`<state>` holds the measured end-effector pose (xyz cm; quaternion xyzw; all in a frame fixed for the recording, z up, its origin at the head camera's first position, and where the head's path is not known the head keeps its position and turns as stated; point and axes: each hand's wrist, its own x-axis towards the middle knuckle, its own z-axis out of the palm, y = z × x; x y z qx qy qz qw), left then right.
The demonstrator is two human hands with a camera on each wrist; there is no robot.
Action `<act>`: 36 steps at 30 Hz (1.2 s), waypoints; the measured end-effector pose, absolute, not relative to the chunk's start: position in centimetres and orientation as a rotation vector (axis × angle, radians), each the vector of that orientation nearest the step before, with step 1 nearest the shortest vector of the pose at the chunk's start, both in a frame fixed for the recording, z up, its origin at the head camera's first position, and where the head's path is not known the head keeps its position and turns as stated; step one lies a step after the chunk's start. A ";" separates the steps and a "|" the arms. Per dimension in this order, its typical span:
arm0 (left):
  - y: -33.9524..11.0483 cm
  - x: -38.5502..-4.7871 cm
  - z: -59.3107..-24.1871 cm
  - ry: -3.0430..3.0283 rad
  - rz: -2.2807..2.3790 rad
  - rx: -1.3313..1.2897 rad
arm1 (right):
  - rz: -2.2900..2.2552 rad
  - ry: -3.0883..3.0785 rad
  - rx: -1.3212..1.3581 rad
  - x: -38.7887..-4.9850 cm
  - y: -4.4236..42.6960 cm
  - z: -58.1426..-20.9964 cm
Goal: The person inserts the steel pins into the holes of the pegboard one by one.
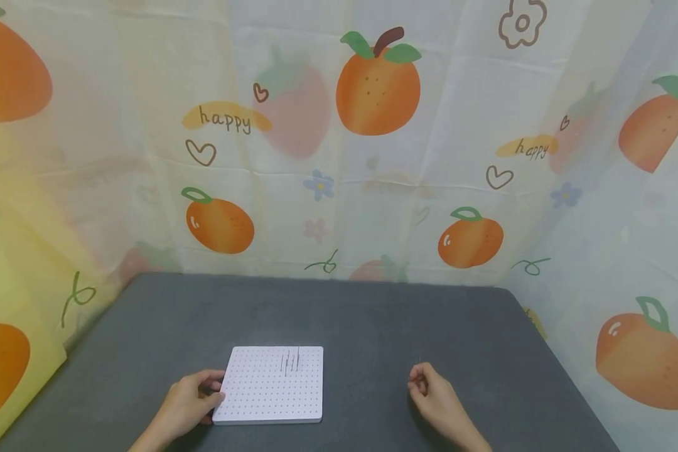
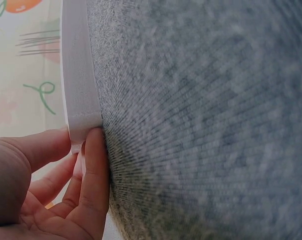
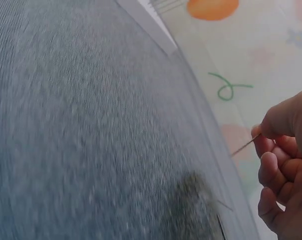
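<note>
A white square board with rows of small holes lies on the table. My left hand grips its left edge; in the left wrist view the thumb is on the top face and fingers touch the side. Several thin dark pins stand upright in the board's far right part. To the right of the board, my right hand is held apart from it. Between thumb and index finger it pinches one thin pin, whose other end points away from the fingers. The remaining fingers are loosely curled.
The dark grey table carries the board. Near the right hand, in the right wrist view, a thin pin and another thin piece show by a shadow. A fruit-print curtain hangs behind the table and along both sides.
</note>
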<state>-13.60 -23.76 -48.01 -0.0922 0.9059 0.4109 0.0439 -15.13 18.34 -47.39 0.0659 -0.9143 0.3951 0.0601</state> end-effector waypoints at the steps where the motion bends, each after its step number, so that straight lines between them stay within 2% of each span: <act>1: -23.8 -13.6 -48.0 2.772 1.257 -0.278 | 1.209 -2.768 0.197 -15.2 18.2 -47.4; 9: -23.8 -13.6 -48.1 2.777 1.251 -0.279 | 1.270 -2.762 0.214 -15.5 16.8 -47.3; 27: -23.7 -13.6 -48.0 2.774 1.258 -0.272 | 1.372 -2.621 0.574 -16.4 13.0 -47.2; 36: -23.7 -13.6 -48.0 2.763 1.265 -0.282 | 1.412 -2.559 0.597 -17.1 10.7 -47.3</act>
